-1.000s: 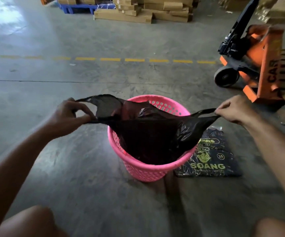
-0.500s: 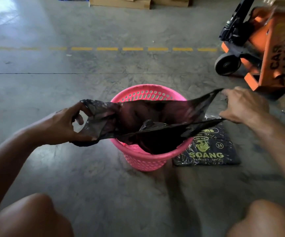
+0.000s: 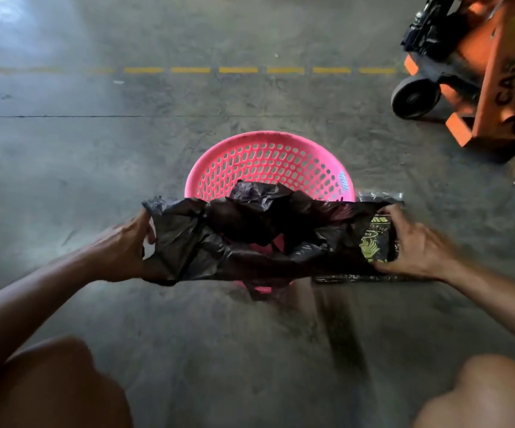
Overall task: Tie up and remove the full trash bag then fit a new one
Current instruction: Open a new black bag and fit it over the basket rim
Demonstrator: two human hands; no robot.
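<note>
A black trash bag [image 3: 250, 236] is stretched wide between my hands over the near side of a pink perforated basket [image 3: 270, 159] standing on the concrete floor. My left hand [image 3: 126, 247] grips the bag's left edge, thumb and fingers spread inside the opening. My right hand [image 3: 416, 245] holds its right edge the same way. The bag's middle sags into the basket and hides the near rim. The far inner wall of the basket shows bare pink mesh.
A black pack of bags [image 3: 376, 242] with yellow print lies on the floor right of the basket, partly behind my right hand. An orange pallet jack [image 3: 472, 72] stands at the far right. A dashed yellow line [image 3: 237, 70] crosses the floor beyond. My knees fill the bottom corners.
Both hands have come nearer to me and lower, pulling the bag's mouth wider over the basket's near rim. The view has tilted further down, so the stacked pallets have left the frame.
</note>
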